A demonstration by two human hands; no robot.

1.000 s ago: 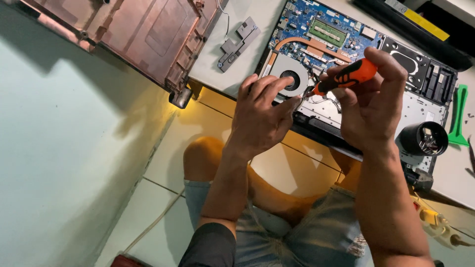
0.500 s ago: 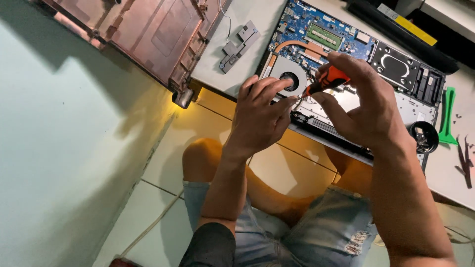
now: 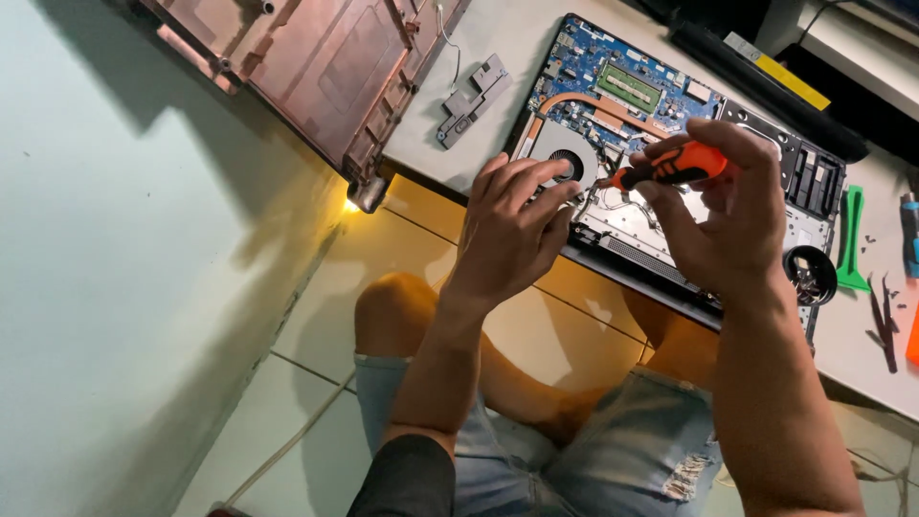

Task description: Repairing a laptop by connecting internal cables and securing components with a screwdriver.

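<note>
Light is moderate and warm, falling from above onto the counter (image 3: pixel 498 67), whose pale top looks bright but not blown out. A small yellow glow (image 3: pixel 352 204) burns under its near edge (tinting the floor tiles (image 3: pixel 431 249) amber). The green wall (image 3: pixel 115 287) carries broad soft shadows. Focus is fairly sharp throughout.

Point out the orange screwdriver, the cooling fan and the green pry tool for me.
orange screwdriver (image 3: pixel 682 163), head view, on its orange handle.
cooling fan (image 3: pixel 567 161), head view, on the round housing beside the hub.
green pry tool (image 3: pixel 850 241), head view, on the middle of its flat shaft.
</note>
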